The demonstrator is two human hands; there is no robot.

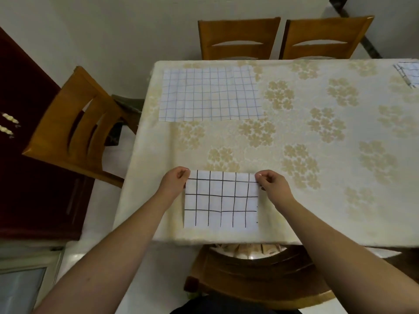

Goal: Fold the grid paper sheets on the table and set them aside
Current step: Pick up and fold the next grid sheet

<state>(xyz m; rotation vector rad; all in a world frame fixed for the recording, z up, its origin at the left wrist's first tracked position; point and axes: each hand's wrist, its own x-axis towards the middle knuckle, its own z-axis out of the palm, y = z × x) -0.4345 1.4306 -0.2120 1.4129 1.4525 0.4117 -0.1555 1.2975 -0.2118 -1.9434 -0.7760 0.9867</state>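
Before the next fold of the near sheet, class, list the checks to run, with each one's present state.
1. Left hand pinches the near sheet at its far left corner: ok.
2. Right hand pinches the far right corner: ok.
3. Near edge lies on the table: ok.
4. Far edges aligned: cannot tell.
5. Stack set well apart: ok.

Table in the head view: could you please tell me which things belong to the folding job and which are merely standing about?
Part of the job:
black-grid sheet, pinched at its far corners by the left hand and right hand
blue-grid sheets, far left
partly visible sheet, far right edge
table

Just standing about:
wooden chairs
dark cabinet
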